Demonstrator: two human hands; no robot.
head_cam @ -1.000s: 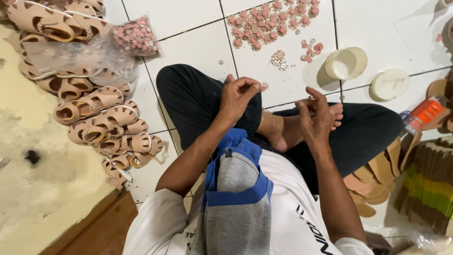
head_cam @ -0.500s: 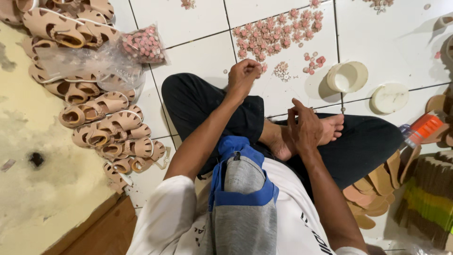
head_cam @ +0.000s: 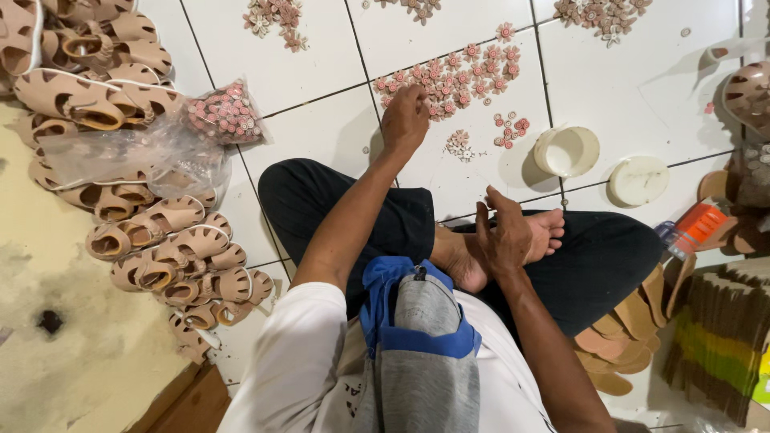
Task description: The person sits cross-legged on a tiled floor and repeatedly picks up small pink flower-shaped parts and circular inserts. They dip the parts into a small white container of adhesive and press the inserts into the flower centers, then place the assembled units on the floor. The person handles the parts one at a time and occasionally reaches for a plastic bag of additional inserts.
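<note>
I sit cross-legged on a white tile floor. My left hand (head_cam: 405, 120) is stretched forward, its fingertips down at the near edge of a spread of small pink flower-shaped pieces (head_cam: 465, 74). The back of the hand hides whether the fingers pinch one. My right hand (head_cam: 501, 236) hovers over my bare feet with fingers extended and nothing visible in it. A smaller cluster of pink flowers (head_cam: 511, 128) and a pale cluster (head_cam: 459, 144) lie just right of my left hand.
A white cup (head_cam: 566, 151) and round lid (head_cam: 638, 180) sit to the right. A heap of tan sandals (head_cam: 152, 252) and a plastic bag of flowers (head_cam: 224, 112) lie left. An orange bottle (head_cam: 696, 224), tan soles (head_cam: 626, 337) and stacked material (head_cam: 722, 337) crowd the right.
My left hand has left my right hand and reached forward to the pink flower pieces. My right hand has stayed over my feet and its fingers have spread.
</note>
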